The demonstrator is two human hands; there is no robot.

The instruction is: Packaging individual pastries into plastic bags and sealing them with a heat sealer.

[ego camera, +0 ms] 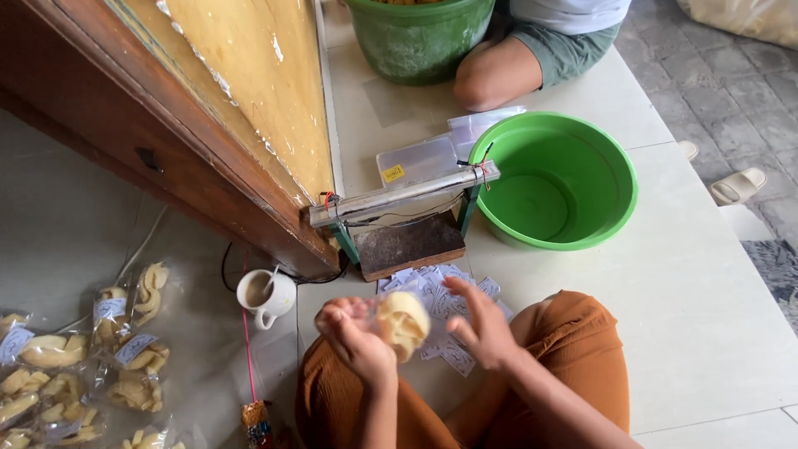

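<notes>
My left hand (356,334) grips the top of a small clear plastic bag of pale yellow crackers (404,321), held above my lap. My right hand (480,326) is beside the bag on its right, fingers spread and touching its side. Just beyond my hands lies a heap of small white paper labels (440,283) on the floor. Past those stands a bag sealer (405,196) with a long metal bar on a green frame and a dark wooden base.
An empty bright green basin (559,180) sits right of the sealer. A dark green bucket (420,37) and another person's knee (490,79) are at the top. A white cup with a spoon (264,297) and several sealed cracker bags (125,349) lie left. A wooden door (208,108) leans left.
</notes>
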